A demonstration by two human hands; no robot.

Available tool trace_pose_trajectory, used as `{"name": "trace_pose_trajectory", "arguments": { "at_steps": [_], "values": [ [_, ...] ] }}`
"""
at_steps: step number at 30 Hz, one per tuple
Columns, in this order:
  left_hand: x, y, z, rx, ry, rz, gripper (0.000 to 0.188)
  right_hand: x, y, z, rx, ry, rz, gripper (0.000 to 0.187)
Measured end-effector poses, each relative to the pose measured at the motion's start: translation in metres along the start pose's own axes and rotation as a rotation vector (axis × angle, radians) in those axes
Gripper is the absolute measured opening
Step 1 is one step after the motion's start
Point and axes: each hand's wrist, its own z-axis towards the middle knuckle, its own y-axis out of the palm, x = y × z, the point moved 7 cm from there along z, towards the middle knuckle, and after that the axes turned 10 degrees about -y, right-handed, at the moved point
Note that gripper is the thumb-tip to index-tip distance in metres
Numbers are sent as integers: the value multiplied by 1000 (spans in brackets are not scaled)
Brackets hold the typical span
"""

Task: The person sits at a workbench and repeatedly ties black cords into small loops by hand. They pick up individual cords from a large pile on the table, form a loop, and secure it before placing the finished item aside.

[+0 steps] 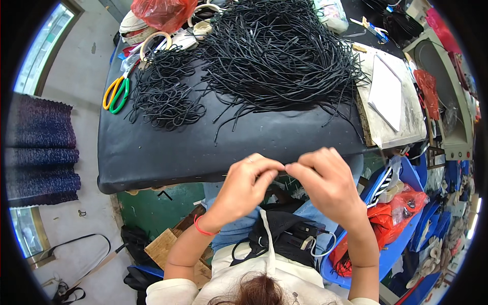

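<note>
Going by the head view, our only one, with the clock centred on the middle of the frame: our left hand and right hand meet just past centre towards 2 o'clock, over the near edge of the black-covered bench. Both grips look pinched, thumb and finger together, fingertips of the two hands pretty much touching. Too small for us to tell what's between them, sorry. There's a red band on our left wrist.

The black cords are in a massive tangle from 12 to 1 o'clock, loose ends straggling towards us, well apart from our hands. A smaller looped bunch sits around 10 to 11, with scissors, yellow and green handles, just beside it at 10. Tape roll near 11.

Over at 2 we've got white paper on a pale board. Down at 4 there's a blue tub with red plastic bags in it.
</note>
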Motion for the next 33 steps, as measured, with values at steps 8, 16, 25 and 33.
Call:
{"name": "trace_pose_trajectory", "arguments": {
  "at_steps": [8,16,25,33],
  "values": [
    [-9,14,2,-205,-233,-860,28,31,33,-26,228,379,508,11],
    [-10,10,2,-77,-203,-745,22,18,61,-52,200,761,1224,20],
    [-13,16,0,-166,-275,-1004,22,23,58,-49,288,724,1317,18],
    [-17,15,0,-53,-199,-970,16,27,53,-44,316,852,1176,11]
  ]
}}
